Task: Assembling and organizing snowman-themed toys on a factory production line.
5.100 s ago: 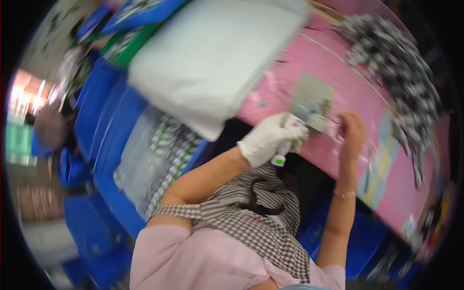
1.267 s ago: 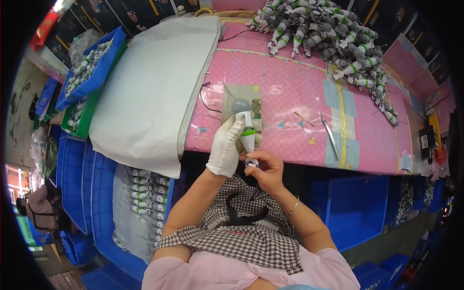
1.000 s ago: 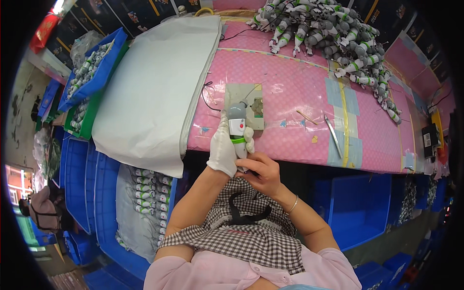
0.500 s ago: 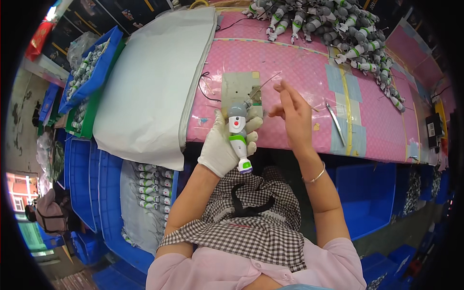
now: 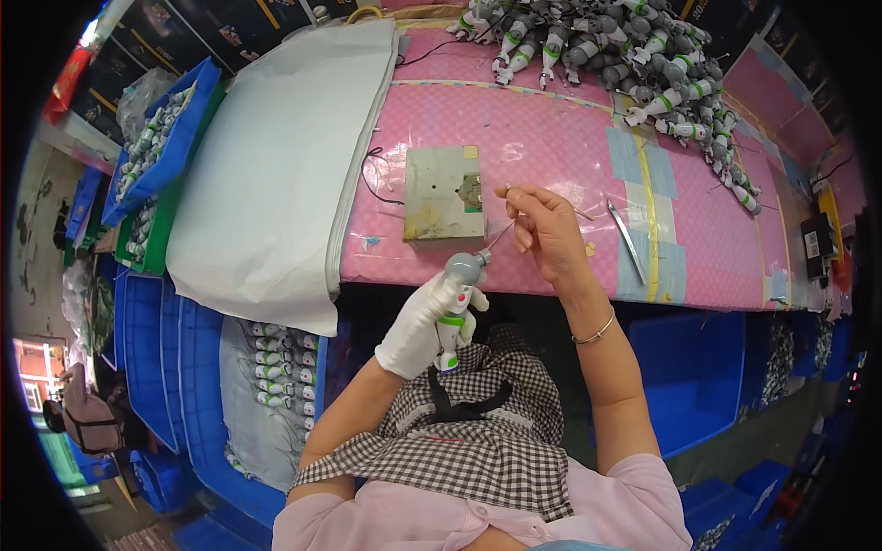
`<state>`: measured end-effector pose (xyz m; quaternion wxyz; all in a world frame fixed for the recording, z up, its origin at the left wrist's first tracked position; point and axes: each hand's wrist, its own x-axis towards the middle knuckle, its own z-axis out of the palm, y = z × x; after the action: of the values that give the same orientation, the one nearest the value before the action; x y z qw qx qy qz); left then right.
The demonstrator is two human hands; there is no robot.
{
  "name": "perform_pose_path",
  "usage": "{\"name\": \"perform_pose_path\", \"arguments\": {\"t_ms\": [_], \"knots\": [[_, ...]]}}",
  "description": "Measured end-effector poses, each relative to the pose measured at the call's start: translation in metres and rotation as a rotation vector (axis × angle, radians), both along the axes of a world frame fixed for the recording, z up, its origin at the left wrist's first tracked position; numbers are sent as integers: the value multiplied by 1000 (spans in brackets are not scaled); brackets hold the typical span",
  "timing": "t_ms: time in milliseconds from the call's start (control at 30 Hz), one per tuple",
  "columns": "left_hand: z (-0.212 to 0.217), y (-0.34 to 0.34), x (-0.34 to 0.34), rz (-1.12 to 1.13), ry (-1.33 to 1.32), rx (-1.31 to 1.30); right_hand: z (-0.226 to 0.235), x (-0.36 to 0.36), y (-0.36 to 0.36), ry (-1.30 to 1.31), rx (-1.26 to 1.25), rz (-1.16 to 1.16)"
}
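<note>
My left hand (image 5: 411, 329), in a white glove, is wrapped round a small toy figure (image 5: 452, 323) in front of the table edge. The figure has a round grey head, a white body and bright green bands; its head end tilts up and to the right. From a grey tip on the head a thin wire (image 5: 502, 235) runs up toward my bare right hand (image 5: 551, 234). The right fingers are curled in and closed where the wire meets them; its far end is hidden there. Just beyond the figure a worn grey metal box (image 5: 430, 207) with a dark cord sits on the pink tabletop.
Metal tweezers (image 5: 627, 242) lie on the pink-covered table (image 5: 542, 119), right of my hand. Many similar figures form a heap (image 5: 634, 69) at the back right. White paper sheets (image 5: 266, 174) cover the left side. A blue bin (image 5: 207, 404) holds rows of figures below left.
My left hand has brought the figure nearer to me, off the metal box, and tilted it to the right. My right fingers have curled in and closed near the wire.
</note>
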<state>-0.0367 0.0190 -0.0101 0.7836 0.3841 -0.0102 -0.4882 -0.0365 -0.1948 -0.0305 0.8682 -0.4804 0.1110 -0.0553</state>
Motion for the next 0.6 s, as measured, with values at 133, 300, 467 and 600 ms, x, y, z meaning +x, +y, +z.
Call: {"name": "perform_pose_path", "arguments": {"t_ms": [133,300,467,600], "knots": [[12,-11,4,-62,-497,568,-12,16,3,-135,-818,-137],[6,-9,31,100,-460,305,5,26,-4,-179,-1231,-107],[8,-11,39,85,-410,243,22,35,-13,-162,-1365,66],[7,-14,41,84,-285,210,30,41,-20,48,-1093,305]]}}
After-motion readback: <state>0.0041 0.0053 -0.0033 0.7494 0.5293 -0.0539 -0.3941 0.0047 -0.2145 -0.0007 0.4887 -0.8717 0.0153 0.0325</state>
